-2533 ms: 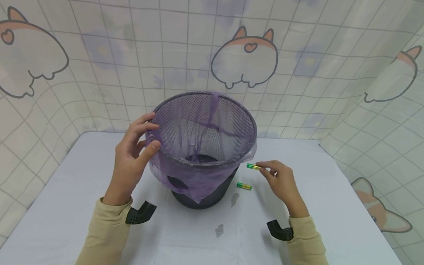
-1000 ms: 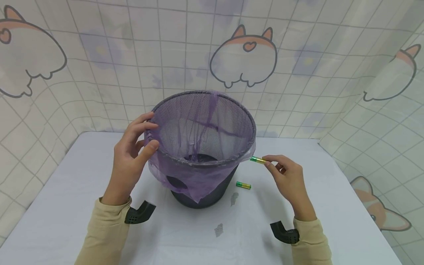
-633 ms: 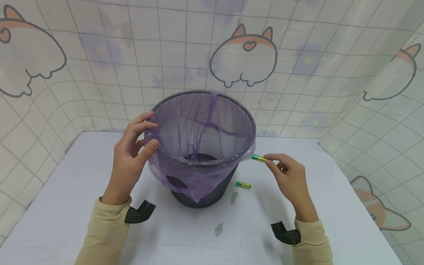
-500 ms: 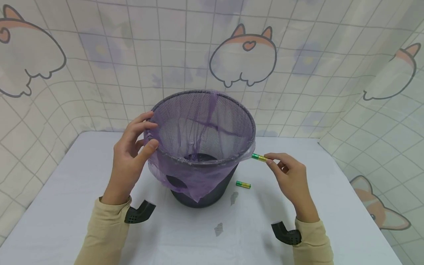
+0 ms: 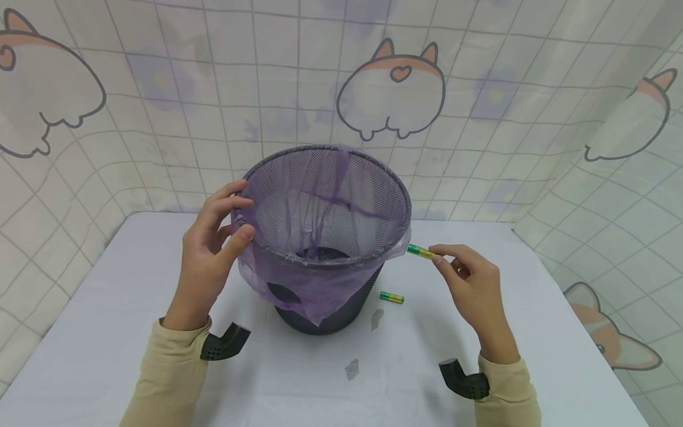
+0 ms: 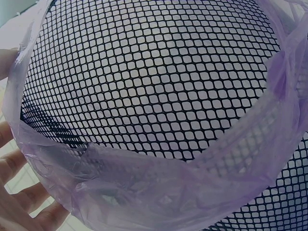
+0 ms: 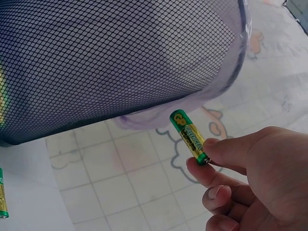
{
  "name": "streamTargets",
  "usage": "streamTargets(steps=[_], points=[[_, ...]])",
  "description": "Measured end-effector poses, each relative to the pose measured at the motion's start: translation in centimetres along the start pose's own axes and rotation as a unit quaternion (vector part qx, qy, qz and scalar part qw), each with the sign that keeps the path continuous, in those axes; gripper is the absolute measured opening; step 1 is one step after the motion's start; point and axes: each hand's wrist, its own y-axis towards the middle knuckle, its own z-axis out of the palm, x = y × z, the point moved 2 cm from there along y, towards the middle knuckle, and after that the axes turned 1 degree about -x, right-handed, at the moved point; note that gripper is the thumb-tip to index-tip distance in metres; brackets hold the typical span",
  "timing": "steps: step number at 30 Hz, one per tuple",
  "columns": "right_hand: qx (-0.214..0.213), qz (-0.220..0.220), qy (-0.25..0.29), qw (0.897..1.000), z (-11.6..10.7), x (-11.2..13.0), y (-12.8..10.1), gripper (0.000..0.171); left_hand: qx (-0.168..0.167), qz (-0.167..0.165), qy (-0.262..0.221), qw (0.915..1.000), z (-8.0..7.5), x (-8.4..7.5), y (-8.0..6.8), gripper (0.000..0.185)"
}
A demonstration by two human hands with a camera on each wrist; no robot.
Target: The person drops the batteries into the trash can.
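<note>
A black mesh wastebasket point(image 5: 347, 308) stands mid-table, lined with a translucent purple bag point(image 5: 320, 284) folded over its rim. My left hand point(image 5: 205, 255) grips the basket's left rim through the bag, thumb in front and fingers over the edge. Off the basket's right side, my right hand point(image 5: 472, 284) pinches a green and gold battery point(image 5: 420, 251) by one end between thumb and forefinger. The right wrist view shows that battery point(image 7: 188, 137) below the rim, outside the basket. A second battery point(image 5: 392, 297) lies on the table beside the basket's base.
The white-covered table point(image 5: 288, 391) has two small grey patches, one a grey mark point(image 5: 352, 369) near the front. Behind it hangs a gridded curtain point(image 5: 299, 77) with cartoon dog prints. A black wrist mount point(image 5: 464, 379) sticks out from the right sleeve.
My right hand has risen and shifted right with the battery, from low beside the basket to just right of the rim. My left hand and the second battery have stayed put.
</note>
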Motion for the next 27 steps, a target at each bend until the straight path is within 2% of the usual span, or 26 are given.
streamTargets(steps=[6, 27], points=[[-0.003, -0.017, -0.005, 1.0, -0.3, 0.4, 0.1, 0.017, -0.001, 0.001, -0.006, 1.0, 0.0, 0.0, 0.0, 0.035], [-0.023, -0.031, 0.027, 0.999, -1.4, 2.2, 0.1, 0.021, -0.001, 0.002, -0.004, 1.0, 0.0, 0.0, 0.0, 0.035]])
